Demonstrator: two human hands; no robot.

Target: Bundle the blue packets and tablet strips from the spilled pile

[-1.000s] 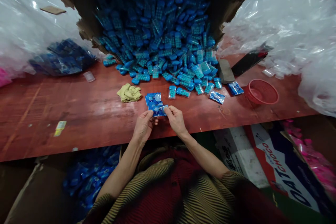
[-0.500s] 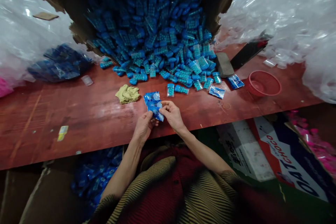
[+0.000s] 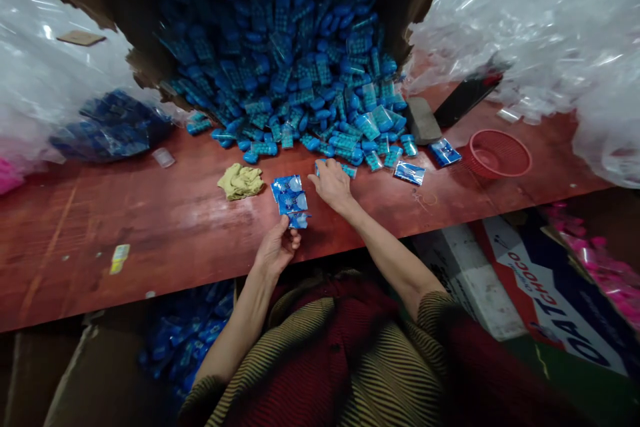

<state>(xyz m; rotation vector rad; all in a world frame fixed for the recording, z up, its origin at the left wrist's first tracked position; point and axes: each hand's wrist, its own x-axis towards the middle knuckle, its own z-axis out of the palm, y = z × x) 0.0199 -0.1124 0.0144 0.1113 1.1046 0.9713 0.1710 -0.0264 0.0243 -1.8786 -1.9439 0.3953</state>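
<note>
Head view: the person's left hand (image 3: 277,245), over the near edge of the glossy red-brown tabletop (image 3: 185,233), has its grip pinched, thumb against fingers, on a small flat shiny blue printed packet (image 3: 299,221). Similar blue printed packets (image 3: 291,202) lie overlapping just beyond the held one; a crumpled yellow-green cloth (image 3: 241,181) lies left of these. The right hand (image 3: 333,183) is palm down, fingers bent, at a small blue-capped container (image 3: 319,162) on the tabletop. The hand hides most of this container, so how far that grip is closed, and whether it has hold, cannot be told. Farther back, a large heap of clear plastic blue-capped containers with turquoise pellets (image 3: 310,97) spills from a torn brown cardboard box (image 3: 143,67). Toward the right: a flat blue-and-white packet (image 3: 409,173), a grey block (image 3: 423,121), a round red plastic basket (image 3: 500,147).
</note>
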